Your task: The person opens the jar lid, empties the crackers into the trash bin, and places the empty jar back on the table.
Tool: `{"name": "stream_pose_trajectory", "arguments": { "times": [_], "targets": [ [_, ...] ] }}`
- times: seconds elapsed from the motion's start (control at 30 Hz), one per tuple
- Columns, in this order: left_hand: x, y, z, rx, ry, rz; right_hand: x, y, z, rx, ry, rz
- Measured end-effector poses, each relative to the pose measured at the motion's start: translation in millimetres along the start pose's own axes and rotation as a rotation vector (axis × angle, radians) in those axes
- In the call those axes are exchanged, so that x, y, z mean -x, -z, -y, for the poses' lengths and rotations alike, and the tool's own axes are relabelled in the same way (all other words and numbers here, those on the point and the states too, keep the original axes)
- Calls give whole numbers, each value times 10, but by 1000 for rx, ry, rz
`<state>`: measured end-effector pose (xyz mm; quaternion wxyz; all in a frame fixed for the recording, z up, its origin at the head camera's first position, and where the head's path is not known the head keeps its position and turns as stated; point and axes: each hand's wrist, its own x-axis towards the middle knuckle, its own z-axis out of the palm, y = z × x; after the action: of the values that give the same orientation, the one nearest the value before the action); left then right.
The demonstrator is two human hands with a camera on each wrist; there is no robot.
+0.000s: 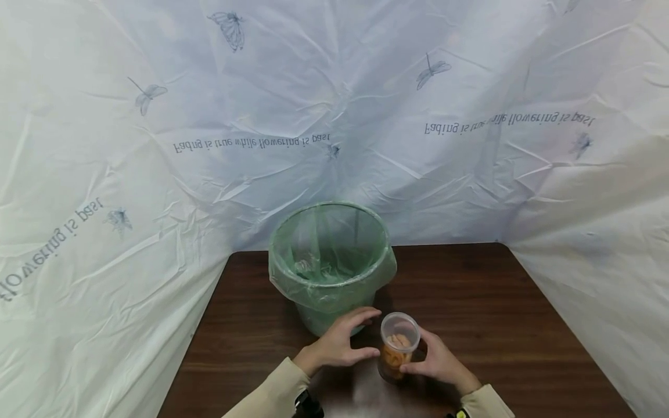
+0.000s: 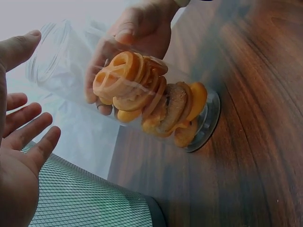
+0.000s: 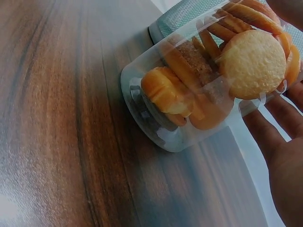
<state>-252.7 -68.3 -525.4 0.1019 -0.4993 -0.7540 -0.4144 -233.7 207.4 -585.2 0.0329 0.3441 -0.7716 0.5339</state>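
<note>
A clear plastic jar (image 1: 399, 348) stands upright on the brown wooden table, partly filled with orange-tan cookies (image 2: 137, 90). My right hand (image 1: 441, 361) holds the jar from its right side, thumb in front and fingers behind; in the left wrist view, the right hand (image 2: 142, 30) wraps partly round the upper half. My left hand (image 1: 342, 342) is spread at the jar's left, apart from it and with nothing between thumb and fingers. In the right wrist view, round and wheel-like cookies (image 3: 253, 65) press against the jar's wall, and part of the right hand is cut off.
Behind the left hand, a green mesh bin (image 1: 334, 305) lined with a thin translucent bag (image 1: 389, 270) stands on the table (image 1: 486, 302). Something small and pale lies inside the bin. White printed sheeting (image 1: 334, 87) hangs behind and along both sides of the table.
</note>
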Motion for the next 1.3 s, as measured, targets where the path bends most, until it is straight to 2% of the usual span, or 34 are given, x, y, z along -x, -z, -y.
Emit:
{"name": "stream_pose_trajectory", "arguments": {
  "times": [0.2,0.47,0.6,0.9,1.3],
  "targets": [
    [-7,-51,10,58,19,-3,6,-15,15,-25,-9,13],
    [-29,-80,-12,91,38,-5,15,-22,11,-54,-20,25],
    [-33,-91,-29,121,59,7,17,-24,30,-54,6,30],
    [-62,-103,-58,59,75,15,17,-18,10,-55,4,46],
    [-90,-106,-80,59,61,18,22,-35,47,-55,32,55]
  ]
}}
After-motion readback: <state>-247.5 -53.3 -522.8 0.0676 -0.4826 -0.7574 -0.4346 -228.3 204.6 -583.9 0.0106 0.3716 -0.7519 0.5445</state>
